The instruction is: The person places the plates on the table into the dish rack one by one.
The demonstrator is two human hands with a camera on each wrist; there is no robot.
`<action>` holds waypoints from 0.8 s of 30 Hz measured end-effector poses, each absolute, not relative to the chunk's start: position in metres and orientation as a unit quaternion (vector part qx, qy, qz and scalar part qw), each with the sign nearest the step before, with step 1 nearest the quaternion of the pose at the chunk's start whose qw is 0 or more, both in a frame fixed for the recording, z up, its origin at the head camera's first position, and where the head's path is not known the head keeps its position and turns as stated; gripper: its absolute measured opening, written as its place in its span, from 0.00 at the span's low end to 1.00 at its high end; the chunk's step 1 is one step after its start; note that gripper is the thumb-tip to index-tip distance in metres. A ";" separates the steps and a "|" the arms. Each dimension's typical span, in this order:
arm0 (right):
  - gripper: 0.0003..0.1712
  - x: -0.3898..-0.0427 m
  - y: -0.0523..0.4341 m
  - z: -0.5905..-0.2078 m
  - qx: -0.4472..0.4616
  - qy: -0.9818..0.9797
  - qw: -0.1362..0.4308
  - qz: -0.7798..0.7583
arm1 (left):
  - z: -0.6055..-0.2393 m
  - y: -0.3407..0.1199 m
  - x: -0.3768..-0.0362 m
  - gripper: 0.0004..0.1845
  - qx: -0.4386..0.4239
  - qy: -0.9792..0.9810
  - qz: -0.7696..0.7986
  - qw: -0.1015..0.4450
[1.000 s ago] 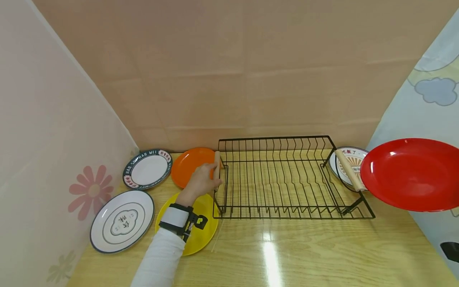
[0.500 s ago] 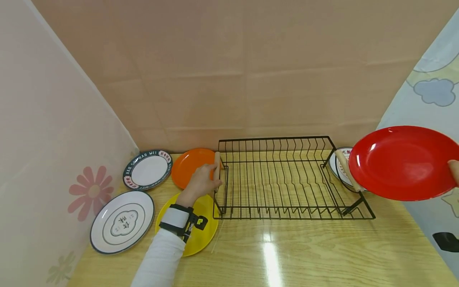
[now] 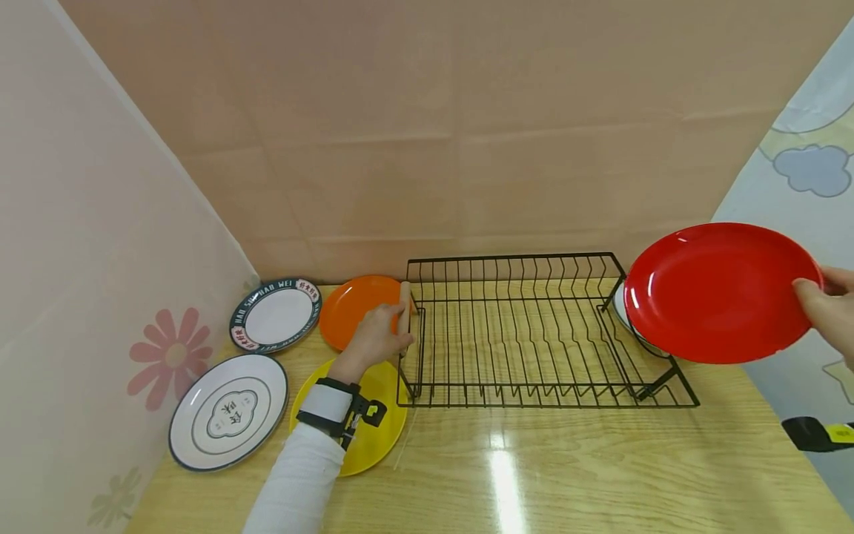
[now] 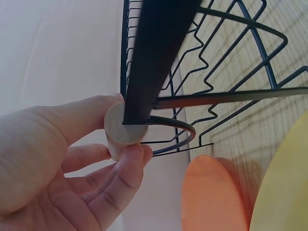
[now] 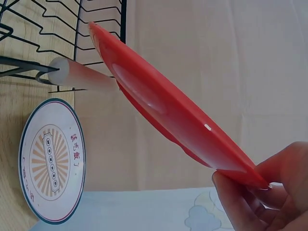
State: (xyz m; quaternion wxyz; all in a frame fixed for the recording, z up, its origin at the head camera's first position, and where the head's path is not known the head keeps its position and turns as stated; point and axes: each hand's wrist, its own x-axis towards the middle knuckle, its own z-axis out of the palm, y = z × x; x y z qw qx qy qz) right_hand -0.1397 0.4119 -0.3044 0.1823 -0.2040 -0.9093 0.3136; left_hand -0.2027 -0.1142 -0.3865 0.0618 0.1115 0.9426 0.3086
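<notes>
A black wire dish rack [image 3: 507, 396] with wooden handles stands on the table. My left hand [image 3: 375, 337] grips its left wooden handle [image 3: 404, 297]; the left wrist view shows the fingers and thumb around that handle [image 4: 124, 126]. At the right, my right hand [image 3: 834, 304] pinches the edge of a red plate [image 3: 723, 293], held in the air above the rack's right end. In the right wrist view this plate [image 5: 168, 106] is tilted, its rim between thumb and fingers. Below it, a white patterned plate [image 5: 52, 161] is largely hidden by the red one in the head view.
Left of the rack lie an orange plate [image 3: 353, 304], a yellow plate [image 3: 380, 430], a white plate with a dark green rim [image 3: 276, 315] and a white plate with a blue rim [image 3: 230, 412]. Walls covered in cloth [image 3: 434, 148] enclose the table.
The red plate has moved left toward the rack, rising a little, and my right hand has come into the head view with it. My left hand has stayed on the handle.
</notes>
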 end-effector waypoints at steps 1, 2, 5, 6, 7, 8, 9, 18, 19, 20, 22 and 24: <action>0.29 -0.141 0.409 -0.303 -0.195 -0.911 0.181 0.315 | -0.387 -0.114 -0.203 0.36 0.112 0.943 0.308 0.062; 0.30 -0.142 0.407 -0.302 -0.187 -0.914 0.177 0.313 | -0.387 -0.114 -0.203 0.36 0.113 0.942 0.309 0.061; 0.30 -0.144 0.403 -0.299 -0.173 -0.922 0.161 0.307 | -0.386 -0.114 -0.203 0.36 0.113 0.942 0.311 0.062; 0.31 -0.144 0.401 -0.298 -0.173 -0.924 0.156 0.304 | -0.386 -0.114 -0.203 0.36 0.112 0.941 0.312 0.063; 0.31 -0.145 0.399 -0.297 -0.171 -0.925 0.151 0.303 | -0.386 -0.114 -0.203 0.36 0.111 0.941 0.313 0.063; 0.31 -0.145 0.398 -0.297 -0.168 -0.927 0.149 0.300 | -0.386 -0.114 -0.203 0.36 0.110 0.941 0.313 0.064; 0.31 -0.146 0.397 -0.296 -0.165 -0.928 0.148 0.299 | -0.386 -0.114 -0.203 0.36 0.109 0.941 0.315 0.065; 0.29 -0.153 0.385 -0.290 -0.135 -0.948 0.138 0.253 | -0.386 -0.114 -0.204 0.36 0.111 0.938 0.320 0.066; 0.28 -0.153 0.383 -0.290 -0.130 -0.950 0.136 0.250 | -0.386 -0.115 -0.204 0.36 0.111 0.939 0.320 0.066; 0.28 -0.153 0.382 -0.289 -0.126 -0.952 0.135 0.244 | -0.386 -0.115 -0.204 0.36 0.110 0.939 0.319 0.066; 0.27 -0.154 0.379 -0.288 -0.118 -0.957 0.134 0.227 | -0.387 -0.115 -0.204 0.36 0.109 0.939 0.318 0.066; 0.27 -0.155 0.376 -0.286 -0.112 -0.963 0.132 0.208 | -0.387 -0.115 -0.204 0.36 0.107 0.940 0.317 0.067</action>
